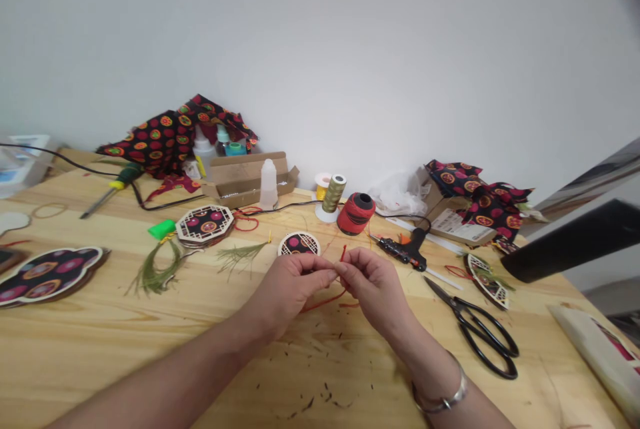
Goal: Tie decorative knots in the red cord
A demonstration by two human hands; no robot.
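Note:
My left hand [297, 286] and my right hand [375, 286] meet above the middle of the wooden table, thumbs and fingers pinched together. Between them they grip a thin red cord [327, 301]; its short end pokes up by my right fingers and a loop hangs below. Exactly where each fingertip holds it is hidden. Just behind my left hand lies a round ornament [299, 243] with a pale lattice rim and patterned fabric, partly covered by the hand. A green thread tassel [243, 253] is to its left.
Black-handled scissors [475, 326] lie at my right, with a glue gun [406, 249] behind them. A red thread spool [356, 213], a green thread spool [334, 194] and a white bottle [269, 184] stand at the back. An octagonal ornament [205, 225] and a screwdriver [113, 189] lie left.

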